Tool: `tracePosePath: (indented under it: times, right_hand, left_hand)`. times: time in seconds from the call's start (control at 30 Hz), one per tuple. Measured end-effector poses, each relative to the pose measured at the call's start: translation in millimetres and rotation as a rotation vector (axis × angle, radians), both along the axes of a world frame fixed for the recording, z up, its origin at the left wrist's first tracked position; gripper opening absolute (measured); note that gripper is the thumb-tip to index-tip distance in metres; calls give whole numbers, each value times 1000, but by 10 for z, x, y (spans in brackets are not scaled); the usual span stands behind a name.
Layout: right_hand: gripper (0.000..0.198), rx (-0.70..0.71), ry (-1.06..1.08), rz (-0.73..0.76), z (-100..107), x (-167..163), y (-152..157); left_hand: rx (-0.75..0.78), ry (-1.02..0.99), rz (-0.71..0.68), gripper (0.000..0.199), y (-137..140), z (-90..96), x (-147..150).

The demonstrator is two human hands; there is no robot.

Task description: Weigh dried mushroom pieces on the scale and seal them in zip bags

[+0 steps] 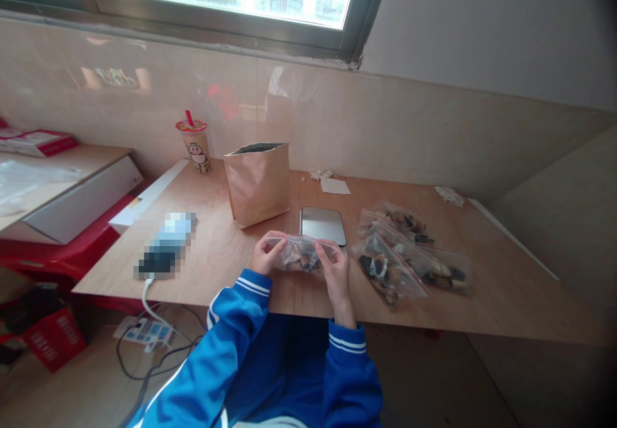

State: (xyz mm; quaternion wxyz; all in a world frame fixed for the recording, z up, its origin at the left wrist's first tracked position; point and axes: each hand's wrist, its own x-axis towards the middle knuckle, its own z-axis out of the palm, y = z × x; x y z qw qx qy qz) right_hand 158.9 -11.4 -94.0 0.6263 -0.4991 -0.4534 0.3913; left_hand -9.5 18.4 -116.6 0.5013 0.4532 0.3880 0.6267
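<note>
Our left hand (265, 256) and right hand (336, 270) pinch the upper edge of a filled, clear plastic zip bag (301, 258) at the near side of a flat silver rectangular device (322, 223); more clear plastic bags (398, 251) lie to the right.

A bright blue long-sleeved top (289, 357) is worn, its sleeves (354, 373) loosely creased. Each cuff (348, 335) is ringed by two narrow white stripes (347, 346); white trim (179, 370) is run lengthwise along the left sleeve. The hands, left (263, 256) and right (336, 270), are left bare.
</note>
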Motion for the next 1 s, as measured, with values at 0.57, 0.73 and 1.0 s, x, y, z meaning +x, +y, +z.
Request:
tracePosePath:
  times: [0.57, 0.73, 1.0]
  right_hand:
    - [27, -3, 85, -32, 19, -50, -18]
    - [25, -8, 102, -11, 4, -45, -18]
    - [29, 12, -28, 100, 53, -23, -54]
  left_hand:
    - [13, 25, 64, 23, 8, 42, -36]
    - [48, 28, 54, 21, 19, 27, -36]
    - [34, 30, -20, 26, -27, 59, -22]
